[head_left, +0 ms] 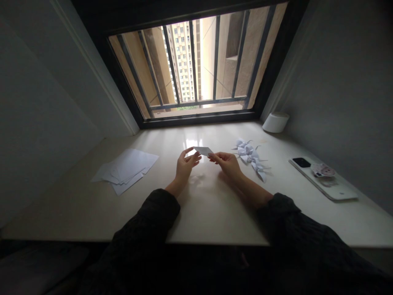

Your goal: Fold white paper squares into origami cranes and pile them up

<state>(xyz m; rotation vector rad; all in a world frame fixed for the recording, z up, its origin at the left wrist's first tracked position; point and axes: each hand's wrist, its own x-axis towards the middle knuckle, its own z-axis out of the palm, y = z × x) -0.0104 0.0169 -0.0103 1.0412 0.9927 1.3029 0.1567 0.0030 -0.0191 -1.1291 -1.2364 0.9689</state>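
A small folded piece of white paper (203,150) is held just above the pale table (215,205), in front of the window. My left hand (186,163) pinches its left end between thumb and fingers. My right hand (225,161) pinches its right end the same way. Both arms are in dark sleeves. To the right of my right hand lie several folded white paper cranes (251,157). A loose stack of white paper sheets (125,169) lies to the left of my left hand.
A white phone (322,180) lies face down at the right with a round sticker grip on it. A white round container (275,121) stands at the back right corner. A barred window (196,65) rises behind the table, with grey walls on both sides.
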